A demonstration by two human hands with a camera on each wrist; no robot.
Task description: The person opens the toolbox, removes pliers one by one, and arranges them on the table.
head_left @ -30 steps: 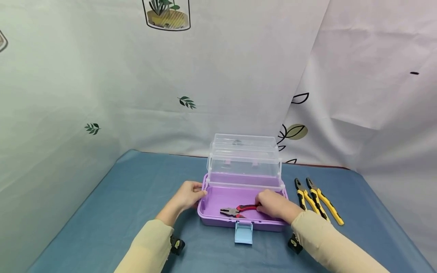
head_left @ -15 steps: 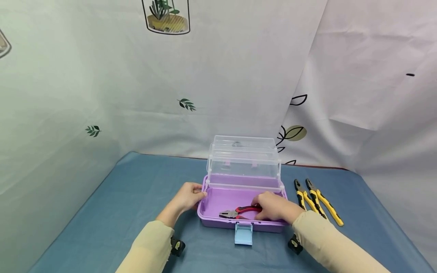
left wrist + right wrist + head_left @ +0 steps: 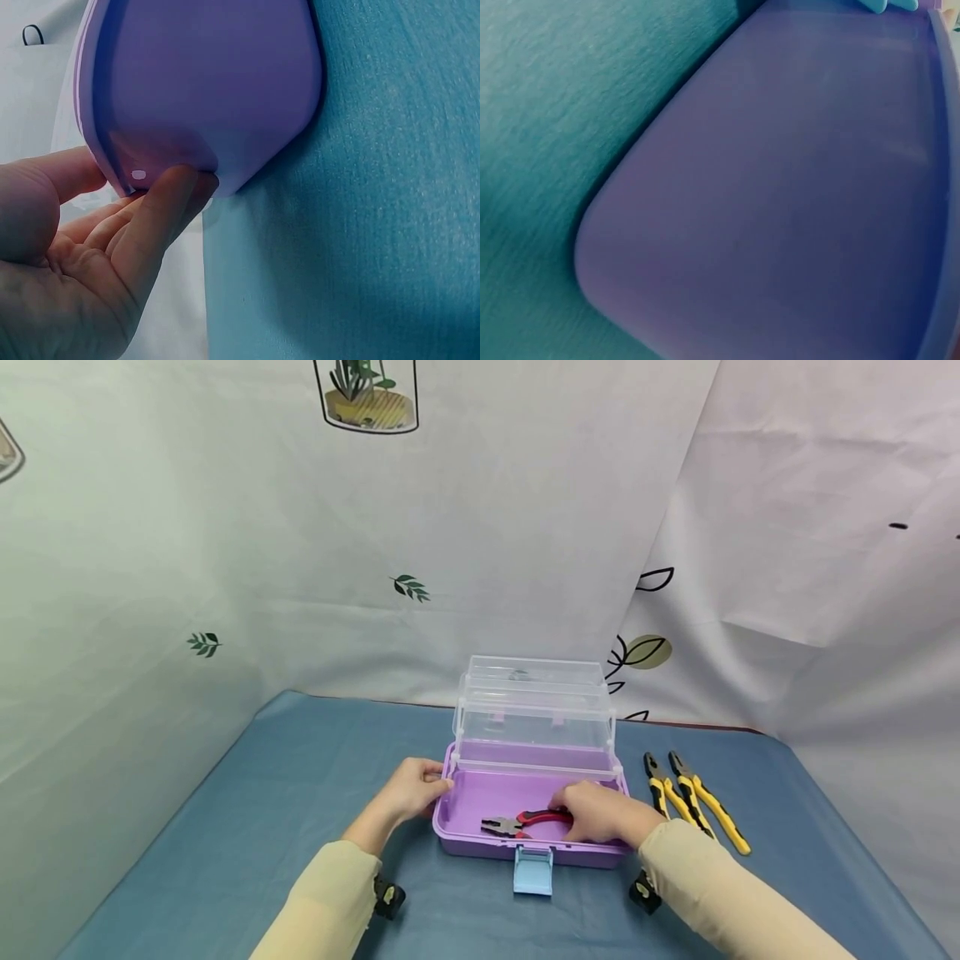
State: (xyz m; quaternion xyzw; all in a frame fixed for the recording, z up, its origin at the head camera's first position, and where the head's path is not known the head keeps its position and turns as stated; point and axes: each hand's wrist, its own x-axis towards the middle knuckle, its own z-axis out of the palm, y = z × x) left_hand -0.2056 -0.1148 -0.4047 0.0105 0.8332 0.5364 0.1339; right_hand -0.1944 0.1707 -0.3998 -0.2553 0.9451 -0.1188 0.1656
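A purple toolbox (image 3: 480,797) stands on the table with its clear lid (image 3: 536,710) raised. At its left end my left hand (image 3: 408,789) grips the wall, thumb at the rim and fingers against the outer side, as the left wrist view shows close up. Inside lie combination pliers (image 3: 506,827) with red and black handles, head pointing left. My right hand (image 3: 600,812) reaches in over the handle ends, with thumb and forefinger spread on either side of them. Its other fingers are hidden. The right wrist view shows the toolbox's outer end wall (image 3: 765,180), no hand.
Two pairs of yellow and black pliers, a left one (image 3: 663,785) and a right one (image 3: 705,797), lie on the blue cloth (image 3: 225,860) right of the toolbox. The light blue latch (image 3: 533,870) hangs down in front. A pale printed curtain (image 3: 337,527) stands behind.
My right hand's thumb and forefinger have spread apart around the pliers' handles, which they had pinched. The pliers have barely shifted. My left hand stays on the toolbox.
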